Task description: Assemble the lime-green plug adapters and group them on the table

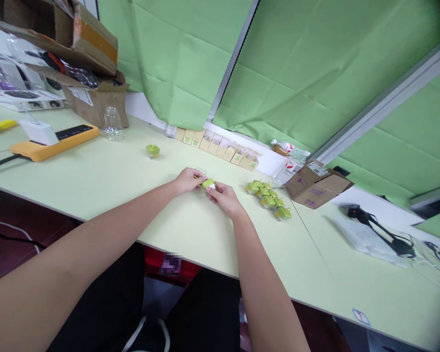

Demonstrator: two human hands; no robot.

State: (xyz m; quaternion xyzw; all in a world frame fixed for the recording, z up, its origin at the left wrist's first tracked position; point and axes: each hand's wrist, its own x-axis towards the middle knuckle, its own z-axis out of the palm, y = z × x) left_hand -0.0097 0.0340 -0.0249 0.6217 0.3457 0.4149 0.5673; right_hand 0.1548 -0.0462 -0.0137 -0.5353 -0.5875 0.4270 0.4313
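Between my two hands, just above the table, is a small green-topped plastic piece (208, 184) with a whitish part on its right side. My left hand (189, 180) pinches it from the left, thumb and fingers closed. My right hand (223, 196) grips its right and lower side. A thin clear loop or part (201, 172) shows behind my left fingers; what it is I cannot make out. Several similar green-topped pieces with small loops (267, 197) stand in a cluster to the right. One more such green piece (153, 151) sits apart to the left.
Small cardboard houses (220, 148) line the table's back edge. An orange power strip (58, 141), clear jar (112, 124) and cardboard boxes (95, 100) are on the left. Plastic bottles (288, 169), an opened carton (317, 186) and a black strapped device (383, 232) lie right.
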